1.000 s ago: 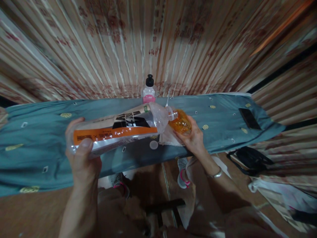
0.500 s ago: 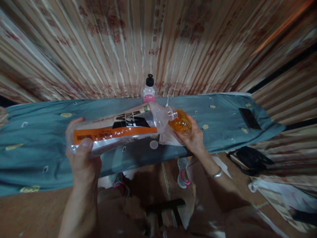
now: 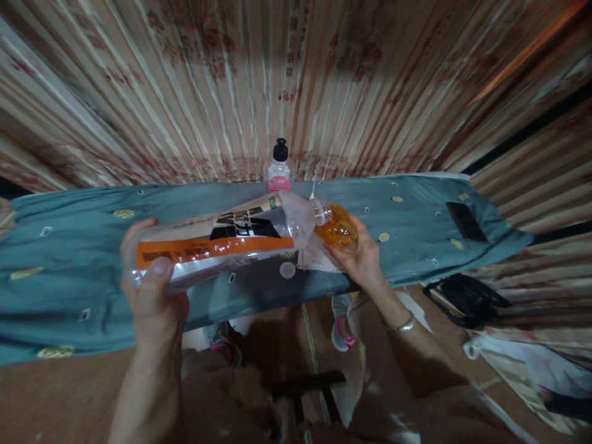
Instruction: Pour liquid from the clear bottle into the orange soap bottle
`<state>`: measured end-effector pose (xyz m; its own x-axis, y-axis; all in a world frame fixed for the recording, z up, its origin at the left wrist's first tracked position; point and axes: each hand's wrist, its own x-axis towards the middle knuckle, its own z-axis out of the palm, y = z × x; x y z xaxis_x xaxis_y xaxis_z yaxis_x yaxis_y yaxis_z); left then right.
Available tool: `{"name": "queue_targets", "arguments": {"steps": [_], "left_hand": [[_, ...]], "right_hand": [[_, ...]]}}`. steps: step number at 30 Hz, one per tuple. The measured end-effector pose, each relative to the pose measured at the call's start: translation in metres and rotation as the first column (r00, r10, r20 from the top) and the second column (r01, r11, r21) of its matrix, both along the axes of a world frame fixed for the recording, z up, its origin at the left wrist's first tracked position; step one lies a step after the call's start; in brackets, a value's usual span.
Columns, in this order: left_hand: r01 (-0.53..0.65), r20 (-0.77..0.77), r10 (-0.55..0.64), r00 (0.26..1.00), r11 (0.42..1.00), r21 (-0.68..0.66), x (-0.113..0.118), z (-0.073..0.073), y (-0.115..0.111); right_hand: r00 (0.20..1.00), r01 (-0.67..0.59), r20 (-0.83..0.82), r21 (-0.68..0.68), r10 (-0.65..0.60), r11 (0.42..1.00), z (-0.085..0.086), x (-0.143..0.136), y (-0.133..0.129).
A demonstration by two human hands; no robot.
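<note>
My left hand (image 3: pixel 157 280) is closed around the base of a large clear plastic bottle (image 3: pixel 222 237) with an orange, black and silver label. The bottle lies nearly level, its uncapped neck pointing right. Against its mouth is a small clear container of amber liquid (image 3: pixel 341 229), which my right hand (image 3: pixel 365 256) grips from the right and below. The fingers hide part of this container, so its full shape cannot be made out. A round whitish cap (image 3: pixel 287 270) lies on the cloth below the bottle, beside a pale paper-like sheet (image 3: pixel 319 256).
A clear bottle with a black top and pink label (image 3: pixel 279 169) stands behind, near the striped curtain (image 3: pixel 231 92). A thin white stick (image 3: pixel 314 184) shows beside it. A dark phone (image 3: pixel 466 222) lies on the teal cloth (image 3: pixel 416 209) at right. A black bag (image 3: pixel 467 299) is on the floor.
Almost nothing differs. Both hands, the large bottle and the amber container keep nearly the same position and tilt.
</note>
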<state>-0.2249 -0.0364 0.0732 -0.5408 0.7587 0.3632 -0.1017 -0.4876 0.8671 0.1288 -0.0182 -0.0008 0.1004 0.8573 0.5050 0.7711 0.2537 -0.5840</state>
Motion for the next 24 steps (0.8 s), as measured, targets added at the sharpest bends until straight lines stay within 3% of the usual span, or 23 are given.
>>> {"name": "queue_targets", "arguments": {"steps": [8,24], "left_hand": [[0.003,0.004,-0.003,1.000,1.000,0.004,0.0040,0.0051,-0.0013],[-0.021,-0.062,0.019,0.998,0.999,-0.026,-0.0027,-0.0024,0.0006]], "right_hand": [[1.000,-0.003,-0.010,0.007,0.003,1.000,-0.0002,-0.0006,0.0002],[1.000,0.008,-0.017,0.005,-0.008,1.000,0.0009,-0.0017,0.0002]]}}
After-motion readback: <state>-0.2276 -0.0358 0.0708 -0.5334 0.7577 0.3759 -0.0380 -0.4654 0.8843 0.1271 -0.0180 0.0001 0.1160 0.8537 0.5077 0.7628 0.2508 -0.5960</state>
